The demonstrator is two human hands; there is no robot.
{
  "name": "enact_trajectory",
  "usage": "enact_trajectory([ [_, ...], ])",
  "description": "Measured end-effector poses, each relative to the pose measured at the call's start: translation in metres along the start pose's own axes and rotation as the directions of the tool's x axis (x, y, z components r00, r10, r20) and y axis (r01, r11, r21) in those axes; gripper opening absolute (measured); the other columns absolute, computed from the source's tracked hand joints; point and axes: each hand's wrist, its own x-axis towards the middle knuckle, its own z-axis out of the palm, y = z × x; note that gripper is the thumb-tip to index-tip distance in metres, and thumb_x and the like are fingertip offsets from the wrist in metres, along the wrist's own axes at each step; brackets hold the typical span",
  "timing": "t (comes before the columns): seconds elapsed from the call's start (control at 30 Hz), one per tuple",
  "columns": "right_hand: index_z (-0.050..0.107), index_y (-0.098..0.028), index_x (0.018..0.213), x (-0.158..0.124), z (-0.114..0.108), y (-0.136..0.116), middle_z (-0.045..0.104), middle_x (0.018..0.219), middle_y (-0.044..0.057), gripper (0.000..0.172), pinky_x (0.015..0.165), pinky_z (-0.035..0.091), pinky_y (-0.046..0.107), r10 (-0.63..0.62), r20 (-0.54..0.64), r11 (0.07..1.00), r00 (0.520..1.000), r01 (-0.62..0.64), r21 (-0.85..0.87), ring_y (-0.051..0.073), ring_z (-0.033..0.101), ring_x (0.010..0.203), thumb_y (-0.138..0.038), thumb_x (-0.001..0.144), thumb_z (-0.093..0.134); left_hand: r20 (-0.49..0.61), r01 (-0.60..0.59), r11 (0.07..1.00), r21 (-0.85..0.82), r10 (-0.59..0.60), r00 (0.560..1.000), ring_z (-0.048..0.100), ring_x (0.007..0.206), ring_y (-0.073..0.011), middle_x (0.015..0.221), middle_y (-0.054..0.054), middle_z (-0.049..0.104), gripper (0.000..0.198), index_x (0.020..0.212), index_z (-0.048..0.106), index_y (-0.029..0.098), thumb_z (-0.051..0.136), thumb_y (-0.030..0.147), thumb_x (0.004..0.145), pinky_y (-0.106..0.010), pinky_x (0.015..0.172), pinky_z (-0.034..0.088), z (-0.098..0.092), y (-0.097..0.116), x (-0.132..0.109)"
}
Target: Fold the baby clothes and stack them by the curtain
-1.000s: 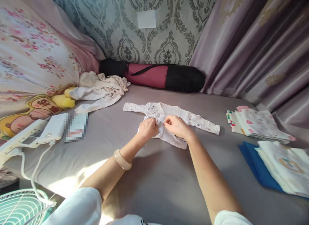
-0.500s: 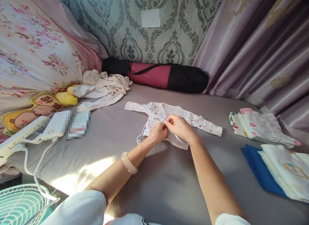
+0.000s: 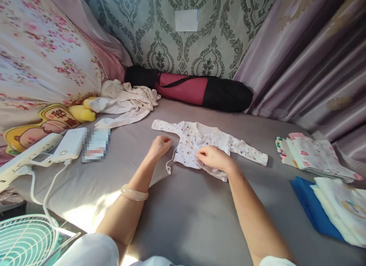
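A small white wrap-front baby shirt (image 3: 187, 153) with a dotted print lies spread on the grey bed sheet, its sleeves stretched to both sides. A thin tie string (image 3: 171, 159) hangs from its left edge onto the sheet. My left hand (image 3: 160, 147) is beside the left sleeve with the fingers curled together; whether anything is between them is hidden. Over the shirt's front, my right hand (image 3: 214, 157) has thumb and finger pinched at the front flap. A tied bow (image 3: 198, 139) shows on the chest, above my right hand.
Folded baby clothes (image 3: 313, 155) and a blue-and-white cloth stack (image 3: 340, 209) lie at right. Crumpled clothes (image 3: 128, 102), a power bank (image 3: 70, 144), a power strip (image 3: 28, 157) and a fan (image 3: 25, 239) are at left. A black-and-red long bag (image 3: 183, 88) lies along the wall.
My left hand has moved left off the shirt's middle, away from my right hand. The shirt's front now lies flatter, and the bow on the chest is uncovered. The view has shifted slightly.
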Motion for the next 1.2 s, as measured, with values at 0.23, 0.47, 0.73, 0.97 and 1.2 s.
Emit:
enact_trajectory([
  [0.23, 0.067, -0.020, 0.077, 0.057, -0.013, 0.030, 0.067, 0.079, 0.003, 0.023, 0.063, 0.036, 0.023, 0.153, -0.367, 0.988, 0.917, -0.148, 0.042, 0.016, 0.058, 0.076, -0.028, 0.088, 0.048, 0.075, -0.015, 0.988, 0.155, 0.004, 0.997, 0.063, 0.072, -0.0208, 0.067, -0.004, 0.068, 0.025, 0.072, 0.069, 0.019, 0.059, 0.040, 0.079, -0.028, 0.065, 0.043, 0.021, 0.004, -0.004],
  [0.47, 0.067, -0.021, 0.074, 0.114, -0.007, 0.019, 0.069, 0.084, 0.006, 0.023, 0.068, 0.042, 0.025, 0.295, -0.249, 0.948, 0.922, -0.315, -0.040, 0.020, 0.063, 0.083, -0.033, 0.088, 0.054, 0.078, -0.002, 0.982, 0.187, -0.013, 0.997, 0.064, 0.076, -0.0229, 0.063, -0.004, 0.066, 0.022, 0.068, 0.067, 0.021, 0.060, 0.039, 0.079, -0.030, 0.073, 0.045, 0.021, 0.005, -0.002],
  [0.73, 0.067, -0.021, 0.087, 0.124, 0.006, 0.027, 0.068, 0.095, 0.006, 0.018, 0.075, 0.045, 0.027, 0.260, -0.255, 0.953, 0.931, -0.290, -0.089, 0.020, 0.062, 0.094, -0.033, 0.089, 0.055, 0.041, -0.002, 0.969, 0.247, -0.008, 0.999, 0.061, 0.095, -0.0277, 0.074, -0.006, 0.070, 0.019, 0.064, 0.066, 0.021, 0.063, 0.036, 0.075, -0.033, 0.081, 0.043, 0.027, 0.003, 0.000],
  [0.97, 0.064, -0.015, 0.109, 0.120, 0.008, 0.037, 0.063, 0.117, 0.016, 0.024, 0.089, 0.044, 0.034, 0.262, -0.443, 0.920, 0.857, -0.360, -0.153, 0.027, 0.059, 0.110, -0.026, 0.095, 0.047, 0.044, 0.011, 0.955, 0.295, -0.026, 0.999, 0.059, 0.092, -0.0285, 0.078, -0.008, 0.068, 0.013, 0.065, 0.063, 0.020, 0.056, 0.028, 0.072, -0.032, 0.073, 0.041, 0.025, 0.006, -0.003],
  [1.2, 0.063, -0.015, 0.112, 0.117, 0.019, 0.034, 0.062, 0.118, 0.017, 0.026, 0.093, 0.041, 0.034, 0.242, -0.491, 0.915, 0.837, -0.365, -0.172, 0.026, 0.057, 0.112, -0.023, 0.096, 0.044, 0.044, -0.040, 0.936, 0.349, 0.026, 0.999, 0.060, 0.086, -0.0251, 0.081, -0.007, 0.068, 0.016, 0.069, 0.062, 0.020, 0.058, 0.035, 0.073, -0.030, 0.071, 0.040, 0.024, 0.005, -0.002],
])
